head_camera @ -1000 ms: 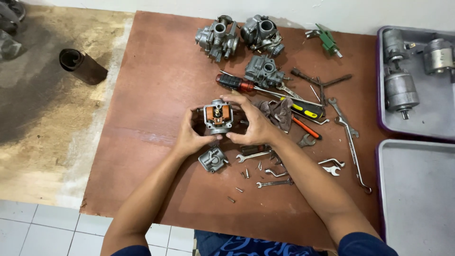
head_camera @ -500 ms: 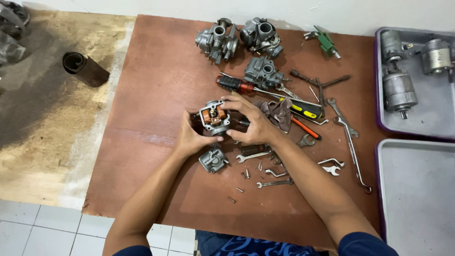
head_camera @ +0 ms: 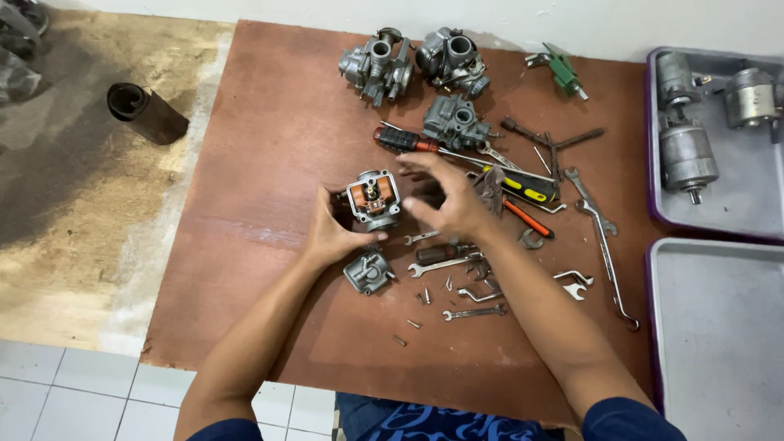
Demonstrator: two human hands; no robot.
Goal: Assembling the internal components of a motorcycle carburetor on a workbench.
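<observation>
Our right hand [head_camera: 445, 200] has let go of the carburetor [head_camera: 374, 198] and hovers beside it, fingers spread. We grip it with our left hand [head_camera: 333, 233], fingers curled round its left side, mid-board. Looks heavy, rigid metal with fragile floats on top; best held by the body. Forearms angle in from near.

Brown wooden board [head_camera: 269, 122], white wall [head_camera: 572, 20] behind, worn dirty floor [head_camera: 65, 196], white tiles [head_camera: 73, 392]

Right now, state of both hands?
Left hand: closed on the open carburetor body.
Right hand: open, fingers spread, beside the carburetor body, holding nothing.
</observation>
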